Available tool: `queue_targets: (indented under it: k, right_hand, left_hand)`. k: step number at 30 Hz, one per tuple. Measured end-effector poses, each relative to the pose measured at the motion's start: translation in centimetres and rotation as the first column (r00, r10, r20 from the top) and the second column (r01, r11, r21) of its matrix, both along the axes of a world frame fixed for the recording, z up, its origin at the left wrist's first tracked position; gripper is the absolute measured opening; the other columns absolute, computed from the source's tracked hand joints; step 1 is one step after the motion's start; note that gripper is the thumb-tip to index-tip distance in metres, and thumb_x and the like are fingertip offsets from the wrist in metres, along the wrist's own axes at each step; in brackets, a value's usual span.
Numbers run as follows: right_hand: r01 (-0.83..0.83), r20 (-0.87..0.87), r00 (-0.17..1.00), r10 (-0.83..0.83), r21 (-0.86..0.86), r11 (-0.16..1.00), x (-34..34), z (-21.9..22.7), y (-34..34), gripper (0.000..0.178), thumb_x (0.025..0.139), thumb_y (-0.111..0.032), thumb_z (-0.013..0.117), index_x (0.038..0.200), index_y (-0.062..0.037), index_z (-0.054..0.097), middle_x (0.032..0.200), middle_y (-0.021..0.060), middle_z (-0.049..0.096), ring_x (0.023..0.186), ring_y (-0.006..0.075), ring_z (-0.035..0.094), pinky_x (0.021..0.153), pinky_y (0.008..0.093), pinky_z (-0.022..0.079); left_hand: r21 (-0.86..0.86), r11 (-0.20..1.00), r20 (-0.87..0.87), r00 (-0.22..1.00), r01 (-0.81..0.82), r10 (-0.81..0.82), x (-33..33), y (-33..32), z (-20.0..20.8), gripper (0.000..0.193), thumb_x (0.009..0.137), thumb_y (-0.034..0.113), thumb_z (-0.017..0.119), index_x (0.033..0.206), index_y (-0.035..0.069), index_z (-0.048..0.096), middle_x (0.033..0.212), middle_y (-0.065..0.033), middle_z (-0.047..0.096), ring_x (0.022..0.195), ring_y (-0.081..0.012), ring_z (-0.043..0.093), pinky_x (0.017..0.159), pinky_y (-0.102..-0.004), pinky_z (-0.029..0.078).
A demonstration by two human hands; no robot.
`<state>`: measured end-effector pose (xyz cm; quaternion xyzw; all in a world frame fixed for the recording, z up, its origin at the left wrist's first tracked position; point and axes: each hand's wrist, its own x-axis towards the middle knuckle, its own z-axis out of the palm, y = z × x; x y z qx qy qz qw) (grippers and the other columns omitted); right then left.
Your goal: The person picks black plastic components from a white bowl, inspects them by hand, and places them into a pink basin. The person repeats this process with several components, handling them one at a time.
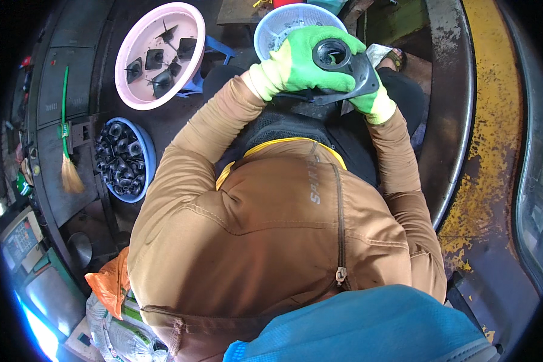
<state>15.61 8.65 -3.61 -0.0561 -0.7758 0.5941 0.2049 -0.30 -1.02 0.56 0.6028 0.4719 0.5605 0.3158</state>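
Note:
Both my hands wear green gloves and hold one black molded part, which has a round collar on a square flange [363,73]. My left hand [301,63] wraps its fingers around the collar from the left and top. From the right and below, my right hand [373,104] grips the flange; most of its fingers are hidden behind the part. The part is held above my lap, just in front of a light blue perforated basket [265,30], which my left hand partly covers.
At the left, a pink basin [124,84] on a blue stool [222,49] holds several black parts. Below it, a blue tub [148,145] is heaped with similar parts. A straw broom [70,172] leans by grey cabinets. A worn yellow machine frame [485,120] runs along my right.

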Motion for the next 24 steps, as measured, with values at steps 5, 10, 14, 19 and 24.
queue_targets:
  k: [5,10,14,19,24]
  right_hand:
    - [-0.213,-0.001,0.973,0.232,-0.4,0.891,0.6,-1.3,-0.6,0.054,0.084,-0.013,0.07,0.132,-0.0062,0.048,0.13,0.0078,0.053,0.118,0.0187,0.053,0.099,0.0334,0.045]
    - [0.055,-0.102,0.994,-0.032,0.23,0.972,-0.5,-0.2,-1.9,0.043,0.085,-0.017,0.067,0.126,-0.0076,0.054,0.13,0.0077,0.052,0.115,0.0206,0.054,0.097,0.036,0.046]
    - [0.34,-0.262,0.937,-0.231,0.54,0.77,-1.7,1.4,0.7,0.05,0.075,-0.017,0.079,0.117,-0.0044,0.057,0.108,0.0094,0.064,0.1,0.0215,0.062,0.089,0.0336,0.049]
    - [0.536,-0.374,0.843,-0.386,0.528,0.659,-2.2,-1.2,-0.1,0.046,0.086,-0.011,0.065,0.128,-0.0031,0.049,0.118,0.0099,0.059,0.107,0.0234,0.059,0.092,0.0348,0.048]
    - [0.185,-0.232,0.884,-0.406,-0.623,0.76,-2.2,-1.5,-1.4,0.044,0.084,-0.018,0.066,0.122,-0.0012,0.053,0.118,0.012,0.06,0.107,0.0221,0.06,0.089,0.0332,0.049]
  left_hand:
    - [-0.186,0.887,0.076,0.906,0.423,-0.416,-1.2,-0.1,0.8,0.052,0.058,0.013,0.081,0.106,0.001,0.065,0.113,-0.0112,0.065,0.11,-0.0223,0.059,0.097,-0.0354,0.044]
    - [-0.103,0.684,0.066,0.692,0.722,-0.719,-2.9,2.4,1.2,0.058,0.052,0.024,0.083,0.103,0.004,0.064,0.119,-0.0122,0.063,0.123,-0.0268,0.05,0.11,-0.0418,0.03]
    - [-0.061,0.988,-0.26,0.954,0.141,-0.152,-4.2,3.0,2.3,0.091,0.062,0.012,0.077,0.143,0.002,0.038,0.141,-0.0137,0.045,0.13,-0.0217,0.043,0.107,-0.0346,0.036]
    - [0.119,0.957,0.011,0.964,-0.264,0.265,1.4,1.8,-0.2,0.056,0.062,0.014,0.086,0.111,0.003,0.061,0.128,-0.0137,0.057,0.115,-0.0214,0.056,0.097,-0.0363,0.046]
    - [0.294,0.931,-0.023,0.972,-0.217,0.234,2.0,1.8,-1.6,0.047,0.064,0.012,0.084,0.105,0.004,0.061,0.118,-0.0126,0.063,0.11,-0.0237,0.059,0.093,-0.0366,0.048]
